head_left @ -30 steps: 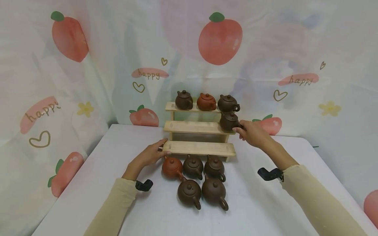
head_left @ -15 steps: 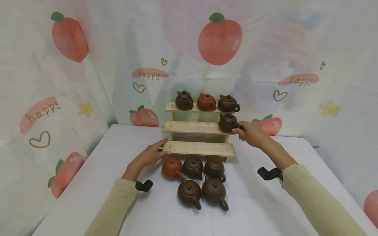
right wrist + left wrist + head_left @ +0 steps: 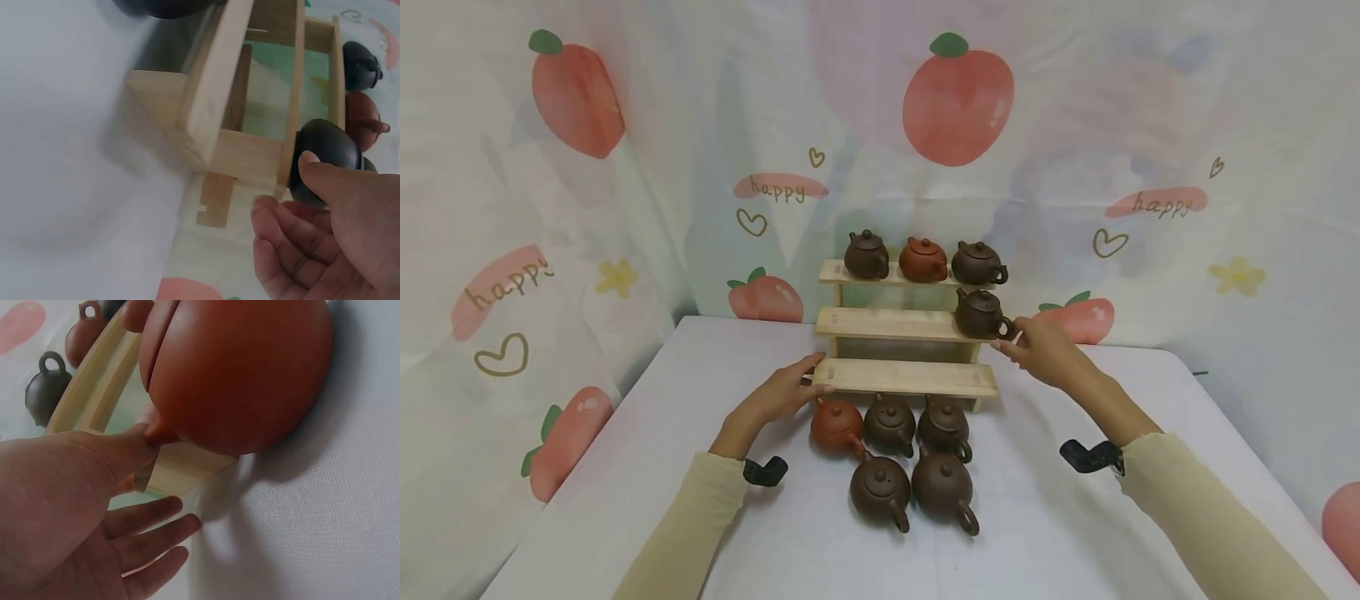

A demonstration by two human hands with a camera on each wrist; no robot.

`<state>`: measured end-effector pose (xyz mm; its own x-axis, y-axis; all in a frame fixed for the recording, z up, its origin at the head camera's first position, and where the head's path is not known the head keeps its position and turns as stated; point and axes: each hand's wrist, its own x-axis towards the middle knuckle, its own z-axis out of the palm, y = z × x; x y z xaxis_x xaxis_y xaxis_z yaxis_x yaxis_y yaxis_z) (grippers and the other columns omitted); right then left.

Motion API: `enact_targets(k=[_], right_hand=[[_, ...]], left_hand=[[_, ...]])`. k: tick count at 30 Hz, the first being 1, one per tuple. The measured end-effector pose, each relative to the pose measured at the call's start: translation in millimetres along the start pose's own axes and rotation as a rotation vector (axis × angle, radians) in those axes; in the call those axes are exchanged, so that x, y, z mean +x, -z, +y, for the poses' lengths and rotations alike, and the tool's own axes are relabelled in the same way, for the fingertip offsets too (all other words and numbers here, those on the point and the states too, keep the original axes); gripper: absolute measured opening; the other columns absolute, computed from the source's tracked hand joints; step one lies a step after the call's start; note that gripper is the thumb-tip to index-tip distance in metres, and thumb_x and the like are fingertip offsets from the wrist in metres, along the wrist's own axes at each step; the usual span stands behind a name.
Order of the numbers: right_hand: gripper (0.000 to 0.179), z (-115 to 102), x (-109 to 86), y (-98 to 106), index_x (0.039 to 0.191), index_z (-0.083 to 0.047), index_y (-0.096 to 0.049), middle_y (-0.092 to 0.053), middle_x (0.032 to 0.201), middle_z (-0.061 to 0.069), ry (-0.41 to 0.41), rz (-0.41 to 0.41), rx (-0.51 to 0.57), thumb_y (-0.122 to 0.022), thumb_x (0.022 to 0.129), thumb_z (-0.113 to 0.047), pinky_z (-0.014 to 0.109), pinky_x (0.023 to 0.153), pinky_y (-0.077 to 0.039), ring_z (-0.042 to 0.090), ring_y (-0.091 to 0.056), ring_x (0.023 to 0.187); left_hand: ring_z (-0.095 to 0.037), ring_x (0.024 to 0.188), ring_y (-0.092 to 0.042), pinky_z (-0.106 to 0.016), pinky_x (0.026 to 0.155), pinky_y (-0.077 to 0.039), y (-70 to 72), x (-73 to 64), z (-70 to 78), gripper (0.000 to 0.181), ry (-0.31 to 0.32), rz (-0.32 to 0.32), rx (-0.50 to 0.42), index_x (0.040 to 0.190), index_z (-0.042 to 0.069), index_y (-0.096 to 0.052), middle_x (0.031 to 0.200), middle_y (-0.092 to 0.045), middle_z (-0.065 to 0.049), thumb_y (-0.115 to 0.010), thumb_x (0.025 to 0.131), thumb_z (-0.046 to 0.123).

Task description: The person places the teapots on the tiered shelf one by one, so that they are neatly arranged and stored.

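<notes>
Left hand (image 3: 781, 393): At the left end of the bottom shelf (image 3: 904, 377). Three fingers are straight and spread; I can't tell if the thumb and first finger pinch the wood.
Worktop (image 3: 1022, 508) pots: One red pot (image 3: 837, 427) and four dark pots (image 3: 891, 425), by the stand (image 3: 887, 323).
Top-shelf pots: Dark, red (image 3: 922, 260), dark.
Middle-shelf pot (image 3: 980, 313): Dark and upright, at the right end.
Right hand (image 3: 1047, 350): By that pot's handle (image 3: 1007, 327). Fingers look softly bent, apart from the thumb, not wrapped round it; I can't tell if a tip touches.
Done and left: Four pots are up. I'd judge five are left below.
Left wrist view: Shows me the red pot's spout (image 3: 161, 432) in front of the thumb; the head view doesn't.
Right wrist view: Shows the thumb-to-finger gap best, but hides the handle I see from the head.
</notes>
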<state>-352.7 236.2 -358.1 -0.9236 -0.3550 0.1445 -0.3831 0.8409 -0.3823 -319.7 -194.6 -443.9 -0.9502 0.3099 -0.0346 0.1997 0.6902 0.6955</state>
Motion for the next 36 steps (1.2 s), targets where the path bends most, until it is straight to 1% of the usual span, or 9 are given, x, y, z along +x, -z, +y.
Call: enact_targets(k=[4,9,12,15,20,24,29,32,36], right_hand=[[0.039,4.2,-13.2,-10.0,0.105,0.009,-0.067,-0.069,0.068,0.007,-0.055,-0.02,0.018,-0.07,0.104,-0.03,0.033,0.055,-0.049,0.016,-0.064,0.059],[0.04,1.7,-37.2,-28.1,0.104,0.004,-0.068,-0.071,0.075,0.01,-0.108,-0.11,0.023,-0.064,0.107,-0.035,0.033,0.058,-0.049,0.015,-0.065,0.064],[0.041,-7.2,-51.5,-41.3,0.101,0.0,-0.069,-0.07,0.074,0.008,-0.111,-0.173,0.048,-0.065,0.106,-0.041,0.033,0.06,-0.048,0.015,-0.063,0.065],[0.043,-18.6,-64.1,-54.4,0.095,-0.006,-0.07,-0.065,0.072,0.002,-0.088,-0.223,0.074,-0.067,0.102,-0.048,0.033,0.059,-0.047,0.014,-0.059,0.064],[0.043,-35.2,-78.9,-69.3,0.086,-0.014,-0.069,-0.063,0.068,-0.002,-0.064,-0.274,0.144,-0.07,0.098,-0.055,0.032,0.058,-0.047,0.014,-0.058,0.061],[0.04,-42.5,-84.7,-74.1,0.081,-0.016,-0.069,-0.064,0.064,-0.004,-0.028,-0.266,0.172,-0.071,0.098,-0.052,0.03,0.057,-0.047,0.011,-0.058,0.059],[0.026,-46.3,-87.7,-77.1,0.084,-0.015,-0.069,-0.06,0.065,-0.008,0.037,-0.209,0.107,-0.071,0.101,-0.034,0.026,0.055,-0.045,0.008,-0.053,0.059],[0.016,-47.6,-89.0,-77.9,0.088,-0.014,-0.069,-0.058,0.067,-0.008,0.04,-0.17,0.07,-0.071,0.1,-0.024,0.025,0.056,-0.043,0.007,-0.051,0.061],[0.022,-47.4,-90.9,-79.5,0.085,-0.015,-0.064,-0.054,0.066,-0.008,0.077,-0.159,0.048,-0.072,0.102,-0.029,0.025,0.055,-0.041,0.006,-0.047,0.059]], left_hand=[[-0.042,0.142,-0.052,-0.057,0.113,-0.046,0.0,0.1,-0.3,0.071,0.007,-0.001,0.001,0.165,0.005,-0.031,0.156,-0.05,-0.027,-0.063,0.108,0.033],[-0.042,0.143,-0.052,-0.057,0.114,-0.045,-0.4,0.7,-0.8,0.071,0.005,-0.002,0.011,0.165,0.005,-0.031,0.155,-0.051,-0.027,-0.063,0.108,0.032],[-0.042,0.142,-0.052,-0.057,0.114,-0.045,-0.3,0.6,-1.0,0.071,0.003,-0.002,0.017,0.165,0.005,-0.031,0.154,-0.052,-0.027,-0.063,0.108,0.033],[-0.043,0.142,-0.052,-0.058,0.113,-0.045,0.0,0.4,-1.0,0.071,-0.002,0.001,0.012,0.165,0.004,-0.032,0.154,-0.052,-0.028,-0.063,0.108,0.032],[-0.043,0.142,-0.052,-0.058,0.114,-0.044,0.1,0.2,-0.6,0.072,-0.01,0.003,0.012,0.165,0.004,-0.031,0.154,-0.052,-0.028,-0.063,0.108,0.032],[-0.043,0.142,-0.052,-0.059,0.115,-0.043,-0.7,0.3,-0.8,0.072,-0.007,0.002,0.016,0.165,0.004,-0.031,0.155,-0.051,-0.028,-0.063,0.108,0.033],[-0.043,0.142,-0.052,-0.059,0.115,-0.043,-1.3,0.5,-0.2,0.072,-0.007,0.001,0.006,0.165,0.004,-0.031,0.154,-0.052,-0.028,-0.063,0.108,0.033],[-0.043,0.141,-0.053,-0.058,0.114,-0.044,-1.1,0.7,0.1,0.072,-0.007,0.0,0.008,0.165,0.005,-0.032,0.153,-0.052,-0.029,-0.063,0.108,0.035],[-0.043,0.139,-0.056,-0.058,0.113,-0.046,-0.4,0.5,-1.1,0.072,-0.01,0.0,0.01,0.165,0.004,-0.031,0.153,-0.052,-0.029,-0.063,0.108,0.035]])
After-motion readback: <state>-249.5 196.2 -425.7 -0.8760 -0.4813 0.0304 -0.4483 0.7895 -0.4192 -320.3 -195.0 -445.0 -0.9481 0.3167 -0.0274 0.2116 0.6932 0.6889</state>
